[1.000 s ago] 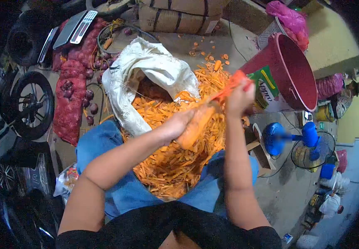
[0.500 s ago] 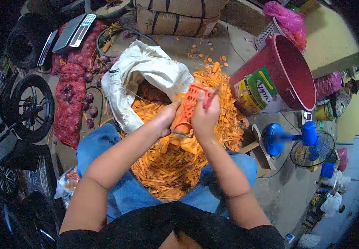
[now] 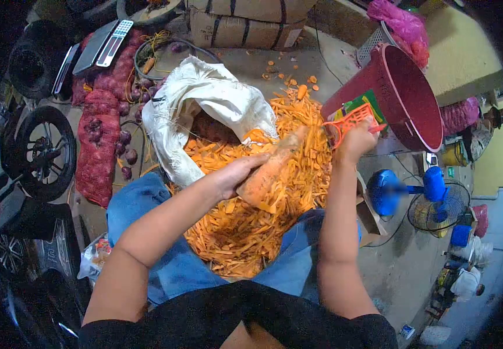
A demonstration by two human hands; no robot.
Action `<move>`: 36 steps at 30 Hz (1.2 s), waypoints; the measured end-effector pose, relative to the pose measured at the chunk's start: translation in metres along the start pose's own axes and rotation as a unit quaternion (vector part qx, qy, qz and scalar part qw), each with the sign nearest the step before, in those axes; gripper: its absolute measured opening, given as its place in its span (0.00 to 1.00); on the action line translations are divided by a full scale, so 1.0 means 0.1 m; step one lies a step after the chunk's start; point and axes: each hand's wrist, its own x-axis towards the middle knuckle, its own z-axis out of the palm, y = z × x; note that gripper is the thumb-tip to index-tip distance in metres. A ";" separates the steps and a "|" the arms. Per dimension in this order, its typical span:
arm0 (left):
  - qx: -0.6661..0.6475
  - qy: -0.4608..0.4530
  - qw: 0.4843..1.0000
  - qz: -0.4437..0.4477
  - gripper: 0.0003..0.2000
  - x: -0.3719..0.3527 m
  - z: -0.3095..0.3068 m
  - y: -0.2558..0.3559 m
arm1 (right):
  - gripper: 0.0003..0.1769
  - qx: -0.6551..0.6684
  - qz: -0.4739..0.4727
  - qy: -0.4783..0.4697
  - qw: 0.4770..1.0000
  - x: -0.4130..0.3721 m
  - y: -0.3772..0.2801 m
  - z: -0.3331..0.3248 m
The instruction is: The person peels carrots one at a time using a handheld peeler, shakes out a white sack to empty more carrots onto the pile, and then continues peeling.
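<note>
My left hand is closed round the lower end of a large carrot, which tilts up to the right above a heap of orange peelings. To the right, my right hand grips an orange slotted peeler, held apart from the carrot and in front of the red bucket. The white sack lies open behind my left hand, with orange pieces at its mouth.
Red net bags of onions lie at the left, with a scale on one. Wrapped bales stand at the back. At the right are a blue fan and a cardboard box. Motorbike wheels stand far left.
My right hand has moved right with the peeler, away from the carrot and towards the bucket. The carrot, earlier mostly covered by the peeler, now shows along its length in my left hand.
</note>
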 end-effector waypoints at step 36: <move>0.019 0.113 0.985 0.126 0.18 -0.09 0.06 0.07 | 0.09 -0.008 -0.043 -0.295 0.955 -1.29 -0.31 0.18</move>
